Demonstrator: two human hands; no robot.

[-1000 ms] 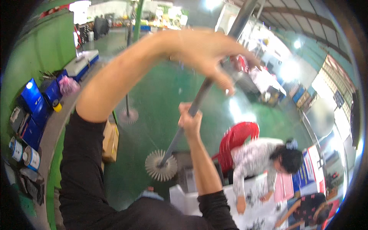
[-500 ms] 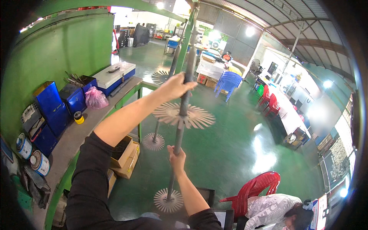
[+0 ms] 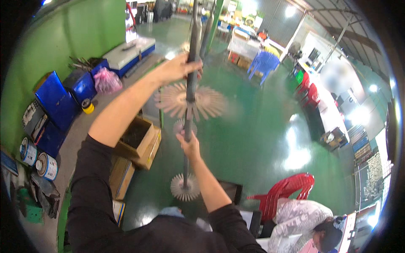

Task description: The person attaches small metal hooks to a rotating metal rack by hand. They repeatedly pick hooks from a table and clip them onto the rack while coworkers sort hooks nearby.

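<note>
I hold a long grey rod (image 3: 195, 38) upright in front of me, with both hands wrapped round it. My left hand (image 3: 179, 69) grips its upper part, just above a wide disc with radial slots (image 3: 206, 101). My right hand (image 3: 191, 147) is closed on the rod below that disc. Near the rod's lower end is a smaller-looking slotted disc (image 3: 184, 193). Behind my rod stands a second dark rod (image 3: 207, 36), partly hidden. Another slotted disc (image 3: 179, 125) shows behind, just above my right hand.
On the left, a bench (image 3: 69, 168) carries blue bins (image 3: 57, 101), a pink bag (image 3: 107, 80) and cans (image 3: 46, 165). Cardboard boxes (image 3: 139, 135) stand beside it. At lower right a person (image 3: 295, 217) leans over near a red chair (image 3: 291, 192). Blue stacked chairs (image 3: 265, 64) stand farther off.
The view has tipped downward. The rod stands closer to upright and both hands appear higher and farther left, still gripping it. The person at lower right is still bent over.
</note>
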